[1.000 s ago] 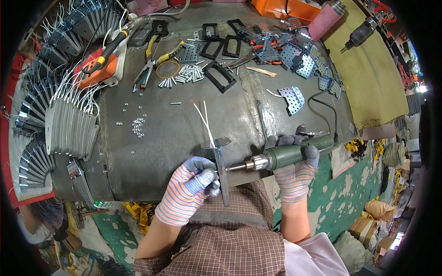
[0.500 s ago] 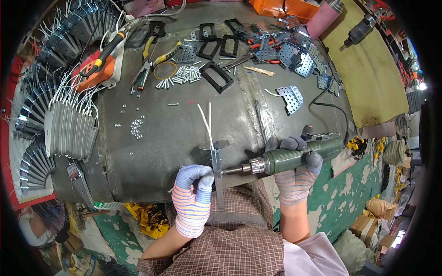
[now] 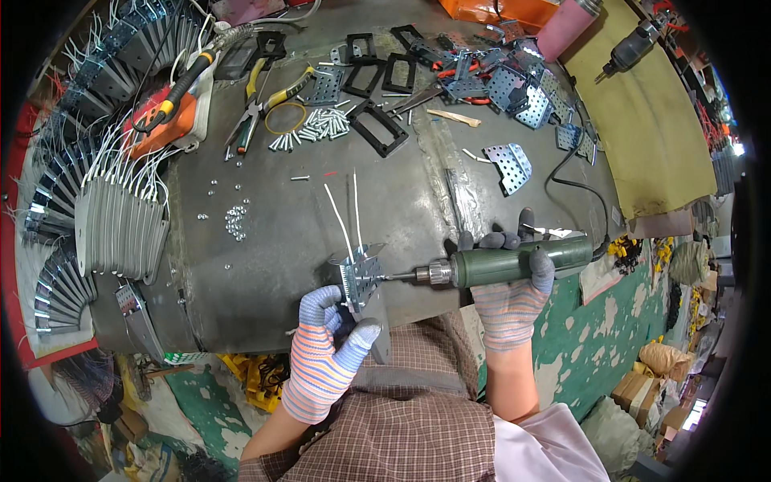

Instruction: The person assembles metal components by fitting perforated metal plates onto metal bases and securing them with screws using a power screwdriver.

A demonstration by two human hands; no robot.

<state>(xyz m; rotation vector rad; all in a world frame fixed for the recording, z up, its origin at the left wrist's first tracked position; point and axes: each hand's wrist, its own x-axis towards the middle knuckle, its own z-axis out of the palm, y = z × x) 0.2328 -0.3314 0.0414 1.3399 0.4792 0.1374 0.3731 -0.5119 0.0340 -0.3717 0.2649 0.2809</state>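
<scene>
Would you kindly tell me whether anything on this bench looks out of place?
One screw lies apart from the screw pile, near a small red scrap, so it looks stray. A few small shiny parts also sit scattered around their cluster. Nothing else clearly stands out.

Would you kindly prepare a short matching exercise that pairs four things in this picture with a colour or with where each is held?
Column one:
1. cylindrical flask
2. green power screwdriver
3. rectangular frames
4. wired metal piece

Column two:
A. in the left hand
B. black
C. in the right hand
D. pink

Right pairs: 1-D, 2-C, 3-B, 4-A.
</scene>
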